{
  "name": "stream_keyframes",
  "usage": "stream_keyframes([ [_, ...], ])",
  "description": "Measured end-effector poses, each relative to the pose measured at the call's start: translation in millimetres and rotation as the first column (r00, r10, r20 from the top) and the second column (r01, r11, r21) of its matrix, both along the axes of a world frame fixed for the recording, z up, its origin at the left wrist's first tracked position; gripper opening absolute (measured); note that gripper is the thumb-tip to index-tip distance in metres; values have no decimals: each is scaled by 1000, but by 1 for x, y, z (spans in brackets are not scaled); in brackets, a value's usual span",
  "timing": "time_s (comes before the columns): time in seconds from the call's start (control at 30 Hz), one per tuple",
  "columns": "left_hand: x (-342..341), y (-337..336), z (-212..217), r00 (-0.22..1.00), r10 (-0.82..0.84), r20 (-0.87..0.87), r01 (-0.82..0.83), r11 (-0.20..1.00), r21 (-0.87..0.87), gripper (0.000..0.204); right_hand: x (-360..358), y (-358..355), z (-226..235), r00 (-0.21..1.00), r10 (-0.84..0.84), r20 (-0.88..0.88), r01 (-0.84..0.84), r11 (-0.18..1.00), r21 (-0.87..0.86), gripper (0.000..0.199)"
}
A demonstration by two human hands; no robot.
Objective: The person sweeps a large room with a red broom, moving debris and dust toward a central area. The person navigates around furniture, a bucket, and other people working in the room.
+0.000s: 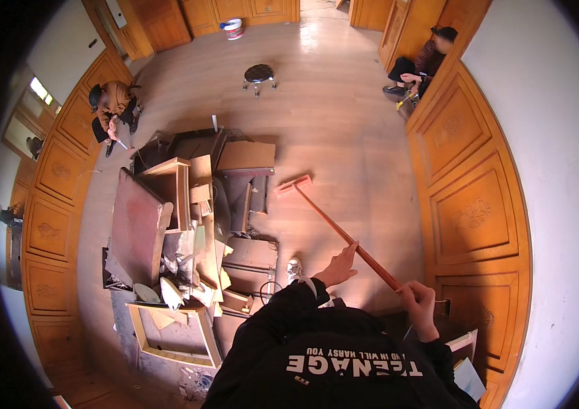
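Note:
An orange-red broom (334,226) slants across the middle of the view. Its wide head (294,185), with pale bristles, rests on the wooden floor right of a pile of broken furniture (187,225). Partway along the handle, my left hand (338,266) is closed round the stick, its fingers partly hidden. My right hand (417,301) grips the handle's top end, nearer my body on the right. My shoe (294,268) shows between the pile and my left forearm.
Boards, drawers and a wooden frame (174,334) lie left of me. A black stool (259,73) and a white bucket (233,28) stand farther off. One person (114,109) crouches at far left, another (427,61) sits at far right. Panelled wooden wainscot (470,198) lines the walls.

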State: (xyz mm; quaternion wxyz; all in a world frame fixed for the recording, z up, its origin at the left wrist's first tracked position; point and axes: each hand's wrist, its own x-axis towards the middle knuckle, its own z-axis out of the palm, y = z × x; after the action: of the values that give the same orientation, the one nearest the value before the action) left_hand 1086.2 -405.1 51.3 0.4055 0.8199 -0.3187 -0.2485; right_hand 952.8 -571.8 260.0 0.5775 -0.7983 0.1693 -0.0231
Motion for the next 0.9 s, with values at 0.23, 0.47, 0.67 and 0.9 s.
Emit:
stream_keyframes([
  [0.23,91,24,-2,1000,-17,-21,19,997,79,94,91,46,-20,996,-17,-88,25,995,99,18],
  [0.47,136,16,21,972,-173,-157,165,984,-62,91,124,57,35,998,-38,-53,38,999,-6,18],
  [0.67,198,25,17,990,-80,-113,59,982,-180,87,192,59,12,1000,-1,31,-1,998,69,18],
  [0.9,270,32,8,995,-94,-20,87,970,-228,86,297,44,-53,994,48,-99,-40,996,82,20],
])
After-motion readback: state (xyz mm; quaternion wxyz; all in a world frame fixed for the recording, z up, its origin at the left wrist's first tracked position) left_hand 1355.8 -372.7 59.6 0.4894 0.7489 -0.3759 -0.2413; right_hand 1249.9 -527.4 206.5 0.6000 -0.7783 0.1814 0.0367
